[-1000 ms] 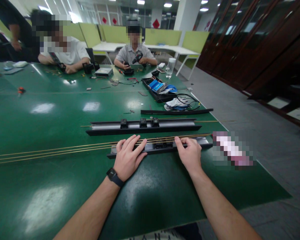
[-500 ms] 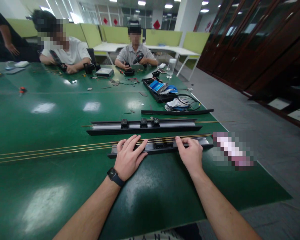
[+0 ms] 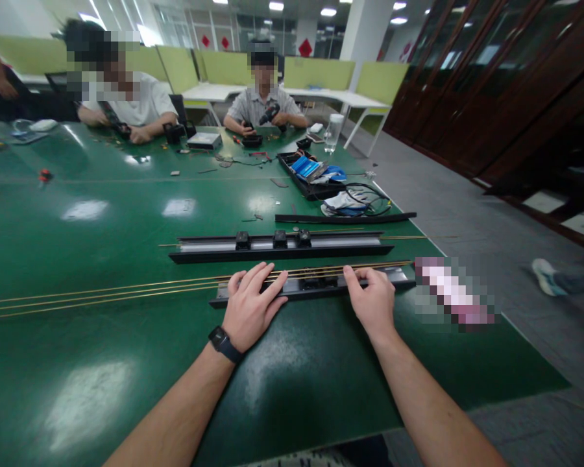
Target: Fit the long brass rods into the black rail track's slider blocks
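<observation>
Several long, thin brass-coloured rods (image 3: 102, 290) lie lengthwise over a black and silver channel rail (image 3: 400, 275), their ends reaching far left across the table. My left hand (image 3: 253, 295), with a dark watch on the wrist, rests on the rods and the rail's left half, fingers spread. Toward the rail's right end, my right hand (image 3: 371, 299) has its thumb against the rods and its other fingers curled. Dark blocks (image 3: 316, 279) sit in the channel between my hands, partly covered by the rods. Just beyond, a second channel rail (image 3: 204, 248) carries black blocks (image 3: 279, 239).
A pixelated pink and white object (image 3: 450, 288) lies off the rail's right end. Farther back are a black strip (image 3: 345, 218), gloves with cable (image 3: 353, 202) and a black tray (image 3: 316, 189) of parts. Two people sit across the green table (image 3: 126, 395); one holds a power drill (image 3: 270, 114).
My hands, the rods and the rails hold their places. A standing person at far left has shifted leftward, and someone's shoe and leg now appear on the floor at right.
</observation>
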`<state>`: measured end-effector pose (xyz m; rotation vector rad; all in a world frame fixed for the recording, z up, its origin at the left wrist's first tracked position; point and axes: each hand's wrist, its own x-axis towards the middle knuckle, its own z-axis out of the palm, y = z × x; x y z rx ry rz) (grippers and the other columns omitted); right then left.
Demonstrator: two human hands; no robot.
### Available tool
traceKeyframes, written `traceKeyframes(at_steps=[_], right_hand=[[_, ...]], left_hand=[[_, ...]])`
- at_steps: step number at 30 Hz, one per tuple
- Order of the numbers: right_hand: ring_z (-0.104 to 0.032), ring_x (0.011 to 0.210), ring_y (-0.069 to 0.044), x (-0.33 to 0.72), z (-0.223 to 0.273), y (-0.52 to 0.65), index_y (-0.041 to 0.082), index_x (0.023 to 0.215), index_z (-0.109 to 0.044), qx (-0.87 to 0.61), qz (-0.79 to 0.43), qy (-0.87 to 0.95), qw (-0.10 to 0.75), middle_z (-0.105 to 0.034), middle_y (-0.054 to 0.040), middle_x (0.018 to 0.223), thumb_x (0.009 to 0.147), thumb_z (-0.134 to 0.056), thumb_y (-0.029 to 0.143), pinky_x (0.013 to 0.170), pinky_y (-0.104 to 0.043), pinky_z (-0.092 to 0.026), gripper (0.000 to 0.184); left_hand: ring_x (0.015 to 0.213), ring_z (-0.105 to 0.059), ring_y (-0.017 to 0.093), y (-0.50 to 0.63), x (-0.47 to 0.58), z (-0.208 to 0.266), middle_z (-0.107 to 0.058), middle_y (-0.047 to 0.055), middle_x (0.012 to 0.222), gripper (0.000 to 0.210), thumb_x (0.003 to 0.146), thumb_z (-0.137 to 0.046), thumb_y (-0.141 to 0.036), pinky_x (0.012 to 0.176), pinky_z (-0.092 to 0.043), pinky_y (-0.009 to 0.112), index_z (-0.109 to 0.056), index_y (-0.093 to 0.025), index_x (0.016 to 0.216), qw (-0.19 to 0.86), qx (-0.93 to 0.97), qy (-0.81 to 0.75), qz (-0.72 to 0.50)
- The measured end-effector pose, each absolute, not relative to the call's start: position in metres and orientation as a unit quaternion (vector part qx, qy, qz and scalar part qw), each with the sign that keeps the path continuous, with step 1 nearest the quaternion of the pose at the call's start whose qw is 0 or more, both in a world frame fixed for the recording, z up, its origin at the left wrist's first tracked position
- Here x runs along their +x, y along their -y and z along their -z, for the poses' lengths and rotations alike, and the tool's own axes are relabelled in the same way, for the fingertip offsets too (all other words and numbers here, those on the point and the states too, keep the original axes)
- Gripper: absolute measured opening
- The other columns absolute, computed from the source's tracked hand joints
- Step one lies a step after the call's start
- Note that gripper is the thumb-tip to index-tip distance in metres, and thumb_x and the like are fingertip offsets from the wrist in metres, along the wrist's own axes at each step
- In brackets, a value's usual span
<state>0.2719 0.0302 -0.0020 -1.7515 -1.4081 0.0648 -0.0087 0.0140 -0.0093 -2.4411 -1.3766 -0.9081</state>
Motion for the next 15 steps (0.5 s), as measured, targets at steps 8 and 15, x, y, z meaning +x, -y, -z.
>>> traceKeyframes(at_steps=[8,15], right_hand=[[-0.062,0.084,-0.026,0.2729,0.0011,-0.0295,0.025,0.066,-0.059,-0.706,-0.023,0.572,0.416,-0.069,-0.0073,0.076,0.095,-0.047,0.075,0.085,-0.041,-0.042,0.059],[-0.06,0.08,-0.025,0.2727,-0.0002,-0.0286,0.025,0.065,-0.057,-0.704,-0.016,0.579,0.411,-0.067,-0.0066,0.073,0.096,-0.05,0.069,0.083,-0.04,-0.041,0.054]], left_hand=[[0.141,-0.058,0.032,-0.0139,-0.009,0.0097,-0.063,0.013,0.15,0.044,0.102,-0.066,-0.039,0.113,-0.036,0.052,-0.063,-0.031,0.145,0.098,-0.824,0.465,0.31],[0.141,-0.057,0.033,-0.0137,-0.0091,0.0099,-0.062,0.013,0.151,0.046,0.101,-0.066,-0.038,0.113,-0.036,0.052,-0.062,-0.032,0.146,0.096,-0.825,0.466,0.306]])
